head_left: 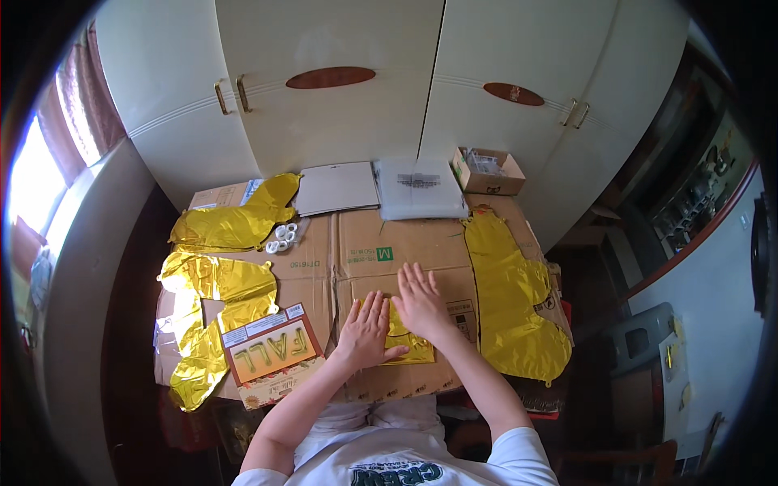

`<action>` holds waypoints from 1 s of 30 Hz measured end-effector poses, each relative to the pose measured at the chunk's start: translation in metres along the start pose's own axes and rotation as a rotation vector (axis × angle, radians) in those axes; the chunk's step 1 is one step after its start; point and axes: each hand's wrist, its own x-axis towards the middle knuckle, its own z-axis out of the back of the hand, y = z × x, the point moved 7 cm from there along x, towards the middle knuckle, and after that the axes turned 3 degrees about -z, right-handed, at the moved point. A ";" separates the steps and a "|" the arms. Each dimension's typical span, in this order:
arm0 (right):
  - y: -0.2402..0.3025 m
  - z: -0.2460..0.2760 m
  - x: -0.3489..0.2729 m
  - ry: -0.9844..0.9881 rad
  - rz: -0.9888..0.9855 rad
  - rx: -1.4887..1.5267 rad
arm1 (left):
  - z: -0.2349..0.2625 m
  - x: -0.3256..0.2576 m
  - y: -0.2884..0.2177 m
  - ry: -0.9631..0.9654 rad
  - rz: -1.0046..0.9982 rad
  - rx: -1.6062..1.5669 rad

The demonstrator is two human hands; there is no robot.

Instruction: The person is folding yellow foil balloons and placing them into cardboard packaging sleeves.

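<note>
Both my hands lie over a folded gold foil balloon (416, 350) on the cardboard. My left hand (369, 330) rests flat on its left part, fingers stretched out and pointing away. Higher up and to the right, my right hand (421, 304) is flat too, its fingers slightly spread, partly over the balloon's upper edge. Much of the folded foil is hidden under the hands. Left of my left forearm lies a printed package card (271, 352) showing gold letter balloons. A large flat gold balloon (510, 300) is spread out to the right of my right arm.
More flat gold balloons (235, 219) (188, 300) lie on the left side of the cardboard-covered table (356, 243). White ribbon rolls (282, 236) sit near them. Along the back are grey boards (338, 189), a stack of clear plastic bags (417, 198) and an open box (494, 182), before white cabinets (332, 121).
</note>
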 end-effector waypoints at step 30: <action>0.002 -0.019 -0.004 0.176 0.014 -0.031 | -0.005 -0.018 0.038 0.164 0.095 -0.175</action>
